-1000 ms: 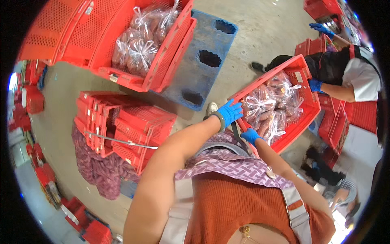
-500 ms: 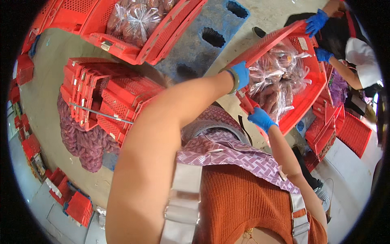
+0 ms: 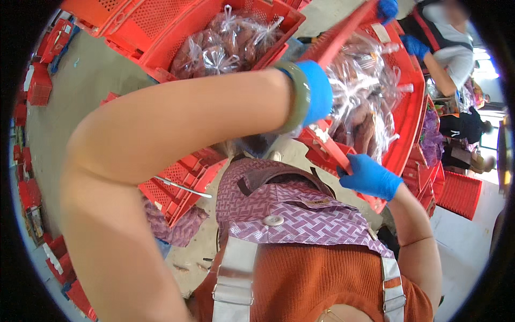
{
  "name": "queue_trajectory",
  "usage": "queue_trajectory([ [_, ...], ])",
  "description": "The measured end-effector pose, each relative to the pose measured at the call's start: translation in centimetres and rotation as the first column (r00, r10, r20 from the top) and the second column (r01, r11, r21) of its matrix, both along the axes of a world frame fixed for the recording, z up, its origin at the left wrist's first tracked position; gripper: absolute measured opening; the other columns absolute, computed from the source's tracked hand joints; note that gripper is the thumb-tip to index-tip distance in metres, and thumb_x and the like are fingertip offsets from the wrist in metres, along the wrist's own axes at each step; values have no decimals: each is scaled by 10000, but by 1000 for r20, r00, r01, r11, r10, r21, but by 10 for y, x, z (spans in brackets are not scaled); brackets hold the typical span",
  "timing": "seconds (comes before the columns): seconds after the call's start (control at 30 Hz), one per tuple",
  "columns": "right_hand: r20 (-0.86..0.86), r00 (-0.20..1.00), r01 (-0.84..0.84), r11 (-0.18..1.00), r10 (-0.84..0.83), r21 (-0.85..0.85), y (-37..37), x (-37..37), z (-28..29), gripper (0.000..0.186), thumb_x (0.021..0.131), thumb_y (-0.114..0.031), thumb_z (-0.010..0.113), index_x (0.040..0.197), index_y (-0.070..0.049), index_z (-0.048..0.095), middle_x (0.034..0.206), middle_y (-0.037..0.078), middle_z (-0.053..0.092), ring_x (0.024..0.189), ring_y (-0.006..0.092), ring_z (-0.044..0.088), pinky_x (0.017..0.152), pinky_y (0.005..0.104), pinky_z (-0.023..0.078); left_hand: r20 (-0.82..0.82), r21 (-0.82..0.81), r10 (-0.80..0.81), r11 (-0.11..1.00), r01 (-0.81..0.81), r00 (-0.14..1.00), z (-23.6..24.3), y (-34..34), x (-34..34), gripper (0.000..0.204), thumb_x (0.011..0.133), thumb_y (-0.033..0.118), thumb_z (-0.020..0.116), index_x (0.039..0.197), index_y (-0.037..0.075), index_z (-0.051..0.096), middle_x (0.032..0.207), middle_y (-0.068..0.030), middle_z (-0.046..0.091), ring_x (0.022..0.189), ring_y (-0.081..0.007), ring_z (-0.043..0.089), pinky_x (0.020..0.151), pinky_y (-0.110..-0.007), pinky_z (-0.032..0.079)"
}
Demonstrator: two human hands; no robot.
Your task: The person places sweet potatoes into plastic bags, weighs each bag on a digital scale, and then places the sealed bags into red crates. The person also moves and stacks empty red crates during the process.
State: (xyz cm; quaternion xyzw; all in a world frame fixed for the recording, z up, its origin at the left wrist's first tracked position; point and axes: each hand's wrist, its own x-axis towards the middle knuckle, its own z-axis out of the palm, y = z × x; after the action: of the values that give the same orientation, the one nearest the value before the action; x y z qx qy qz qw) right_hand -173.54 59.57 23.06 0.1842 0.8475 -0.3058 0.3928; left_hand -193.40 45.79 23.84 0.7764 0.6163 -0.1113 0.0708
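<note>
A red plastic crate [image 3: 410, 115] hangs tilted in front of me. In it lie knotted clear plastic bags [image 3: 359, 91] of reddish-brown roots that look like sweet potatoes. My left hand [image 3: 317, 90], blue-gloved and with a green bangle at the wrist, grips the crate's left side; its fingers are mostly hidden. My right hand [image 3: 371, 176], in a blue glove too, is closed round the near rim. Across from me, a co-worker's blue-gloved hands [image 3: 416, 47] are at the far end of the crate.
Another red crate [image 3: 161, 45] with similar bags [image 3: 228, 45] stands at the upper left. Below my left arm are red crates [image 3: 179, 185] with a metal rod [image 3: 182, 187] and a purple mesh sack [image 3: 179, 225]. More red crates [image 3: 458, 193] stand at the right.
The held crate now looks closer to me, and my left elbow has swung out to the left. The other bag-filled crate appears farther right in view, as the whole view has shifted.
</note>
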Motion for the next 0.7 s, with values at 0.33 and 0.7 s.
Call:
queue_trajectory([
  [0.33,-327,943,-53,998,58,22,-98,-23,85,289,750,-159,563,970,20,506,707,158,546,642,173,551,569,348,435,-183,151,451,891,-428,873,144,-144,24,193,633,114,589,803,46,649,782,-144,624,745,-292,619,617,-374,497],
  [0.7,-268,923,-337,916,276,-217,-195,-114,28,229,774,-194,508,847,23,514,622,101,555,558,163,551,527,315,438,419,681,671,214,-700,612,-36,-257,4,574,620,-44,481,1181,80,478,1259,-118,434,1155,-293,419,978,-379,341],
])
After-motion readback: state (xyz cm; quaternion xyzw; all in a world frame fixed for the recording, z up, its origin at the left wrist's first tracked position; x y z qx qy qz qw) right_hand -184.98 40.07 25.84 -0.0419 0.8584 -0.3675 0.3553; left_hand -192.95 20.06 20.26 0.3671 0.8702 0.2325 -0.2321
